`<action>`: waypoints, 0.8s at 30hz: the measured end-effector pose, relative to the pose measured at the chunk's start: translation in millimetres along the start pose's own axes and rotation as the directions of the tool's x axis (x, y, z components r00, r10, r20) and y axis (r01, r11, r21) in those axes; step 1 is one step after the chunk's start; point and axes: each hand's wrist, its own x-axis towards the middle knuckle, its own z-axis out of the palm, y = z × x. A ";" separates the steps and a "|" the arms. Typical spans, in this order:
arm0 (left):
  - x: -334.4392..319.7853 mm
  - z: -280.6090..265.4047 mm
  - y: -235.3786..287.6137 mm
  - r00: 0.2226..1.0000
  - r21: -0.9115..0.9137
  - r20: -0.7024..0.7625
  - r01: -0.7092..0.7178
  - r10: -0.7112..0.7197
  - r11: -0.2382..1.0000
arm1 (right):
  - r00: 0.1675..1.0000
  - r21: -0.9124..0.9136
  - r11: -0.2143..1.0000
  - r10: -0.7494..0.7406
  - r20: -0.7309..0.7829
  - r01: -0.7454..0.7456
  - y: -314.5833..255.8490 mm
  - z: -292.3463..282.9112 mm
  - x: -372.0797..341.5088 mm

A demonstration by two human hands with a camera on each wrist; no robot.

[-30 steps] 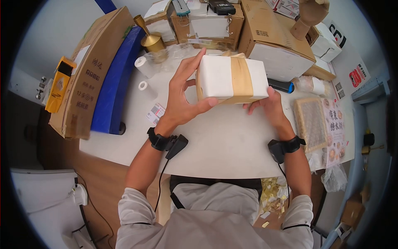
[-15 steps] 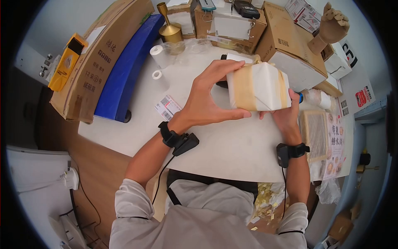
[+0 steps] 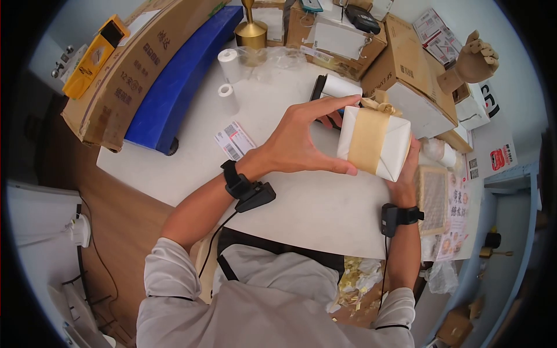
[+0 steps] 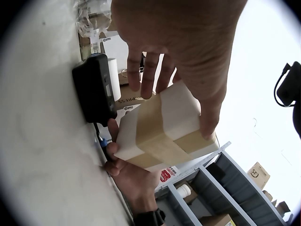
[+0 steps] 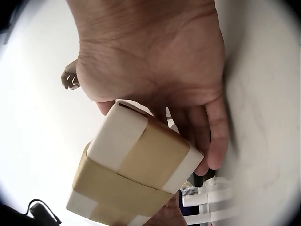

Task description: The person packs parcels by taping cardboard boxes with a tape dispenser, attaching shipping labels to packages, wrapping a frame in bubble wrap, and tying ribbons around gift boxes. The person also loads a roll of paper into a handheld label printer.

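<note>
A white wrapped gift box (image 3: 399, 139) with a wide tan ribbon (image 3: 367, 135) and a bow (image 3: 380, 107) is held up over the table, tilted. From its left side my left hand (image 3: 299, 139) grips it, the thumb at the lower front edge and the fingers at the upper back. My right hand (image 3: 408, 174) holds the right side, partly hidden behind the box. The right wrist view shows the box (image 5: 117, 141) between that thumb and the fingers. In the left wrist view, ribbon bands cross on one face of the box (image 4: 183, 106).
Behind the box lies a black device with a white roll (image 3: 341, 86). A printed label (image 3: 235, 141) and two white rolls (image 3: 229, 65) are on the table's left, near a blue bar (image 3: 185, 81). Cardboard boxes (image 3: 400, 64) and a wooden hand model (image 3: 473, 61) stand at the back.
Both hands have turned and tilted the box, so a folded end and the bow now show. In the head view, it has shifted right and down, and the surroundings have shifted too.
</note>
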 end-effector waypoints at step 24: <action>-3.2 4.1 -2.4 0.970 -0.333 0.108 0.240 -0.216 0.912 | 0.997 -0.040 0.999 -0.001 -0.072 -0.002 1.9 5.3 -8.0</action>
